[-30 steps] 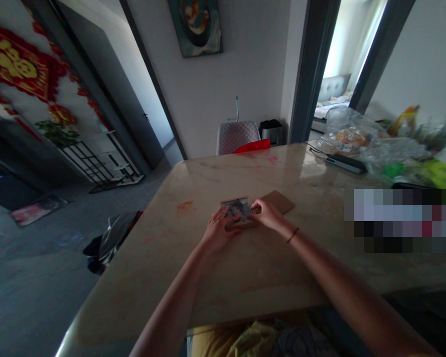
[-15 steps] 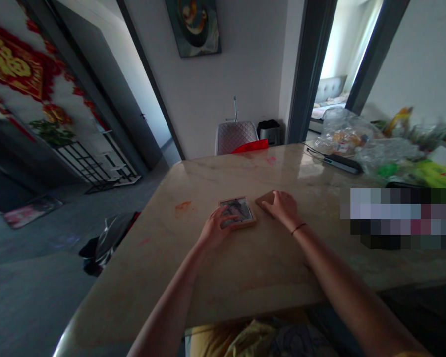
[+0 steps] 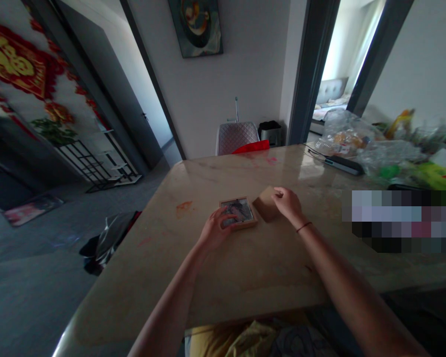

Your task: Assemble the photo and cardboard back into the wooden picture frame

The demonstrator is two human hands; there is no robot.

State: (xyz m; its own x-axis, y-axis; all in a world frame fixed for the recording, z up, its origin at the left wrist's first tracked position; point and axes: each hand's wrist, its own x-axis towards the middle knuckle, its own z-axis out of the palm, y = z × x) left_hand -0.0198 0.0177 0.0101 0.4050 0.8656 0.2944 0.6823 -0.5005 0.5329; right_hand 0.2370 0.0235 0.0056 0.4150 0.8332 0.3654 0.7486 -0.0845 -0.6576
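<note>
A small wooden picture frame [image 3: 253, 222] lies on the table, with a dark grey picture inside its light brown rim. My left hand [image 3: 216, 225] rests over its left side, fingers spread and the thumb along the near edge. Just right of the frame is a thin brown board [image 3: 265, 206], tilted, with its left corner close to the rim. My right hand [image 3: 287, 203] pinches the board near its far right edge. Its fingertips are closed and partly hide that edge.
A marble-patterned table [image 3: 163, 258] spreads under both hands. Clear plastic bags [image 3: 388, 151] and a dark elongated device [image 3: 344, 164] are at the right. A chair [image 3: 238, 137] with red material [image 3: 254, 147] stands beyond the far edge. Fabric [image 3: 252, 339] shows below the near edge.
My right hand has shifted slightly right, and more of the brown board's face now shows. The hand's grasp has moved to its far right edge. My left hand stays on the frame.
</note>
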